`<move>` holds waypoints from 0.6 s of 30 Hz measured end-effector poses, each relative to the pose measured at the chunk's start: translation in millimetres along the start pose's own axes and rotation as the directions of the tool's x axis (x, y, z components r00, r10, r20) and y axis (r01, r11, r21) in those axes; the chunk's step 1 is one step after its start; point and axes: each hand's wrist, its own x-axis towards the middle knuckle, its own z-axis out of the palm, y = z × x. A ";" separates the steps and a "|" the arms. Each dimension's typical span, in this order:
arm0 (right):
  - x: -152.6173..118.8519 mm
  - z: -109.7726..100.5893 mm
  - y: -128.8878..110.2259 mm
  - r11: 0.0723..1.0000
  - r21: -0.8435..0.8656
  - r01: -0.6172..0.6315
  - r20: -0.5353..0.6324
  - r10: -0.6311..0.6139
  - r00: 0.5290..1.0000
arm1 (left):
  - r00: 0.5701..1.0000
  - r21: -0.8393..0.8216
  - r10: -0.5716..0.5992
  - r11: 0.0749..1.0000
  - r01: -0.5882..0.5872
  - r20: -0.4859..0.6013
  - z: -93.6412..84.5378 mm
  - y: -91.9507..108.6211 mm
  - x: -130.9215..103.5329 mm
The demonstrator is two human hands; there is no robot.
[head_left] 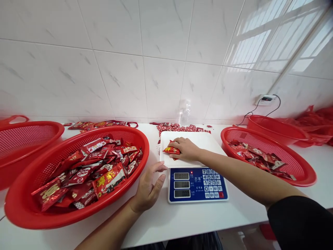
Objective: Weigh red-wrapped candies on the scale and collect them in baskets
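On the white pan [200, 140] of a digital scale, my right hand [186, 148] is closed over a red snack packet [171, 150] with yellow print. Its fingers hide most of the packet, and part of another red piece shows beneath. My left hand [150, 187] is off the front left corner of the scale, empty, with thumb and fingers apart. The blue keypad and display panel [198, 184] faces me. To the left, a large red basket [146, 146] holds many red snack packets [109, 178].
Another red basket [309, 173] with fewer packets stands right of the scale, with a red basin [281, 130] behind it. Red printed bags [171, 128] and a clear plastic bottle [185, 113] are by the tiled wall. A cable [249, 114] runs from a socket.
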 end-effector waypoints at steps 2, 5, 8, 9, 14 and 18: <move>-3.4 1.3 1.3 1.000 -0.012 -0.001 -0.051 0.000 0.999 | 1.000 -0.002 -0.009 1.000 0.009 0.003 0.7 -0.8 0.5; -8.1 2.0 7.8 0.999 -0.033 -0.024 -0.055 0.022 0.998 | 1.000 0.001 -0.022 1.000 0.022 0.007 1.2 -2.0 1.4; -18.2 -5.1 23.0 0.998 -0.038 -0.058 -0.082 0.054 0.995 | 0.999 -0.005 -0.035 0.999 0.035 0.003 1.9 -2.6 1.9; -24.1 -10.3 30.2 0.996 -0.018 -0.089 -0.130 0.086 0.988 | 0.999 -0.009 -0.039 0.999 0.039 0.001 2.2 -2.8 1.9; -77.6 -51.1 72.4 0.936 0.108 -0.335 -0.405 0.349 0.845 | 0.999 -0.030 -0.046 0.999 0.046 -0.006 3.9 -2.0 2.1; -134.1 -73.4 97.5 0.808 0.029 -0.588 -0.402 0.548 0.733 | 0.999 -0.020 -0.047 0.999 0.047 0.003 4.6 -0.9 3.4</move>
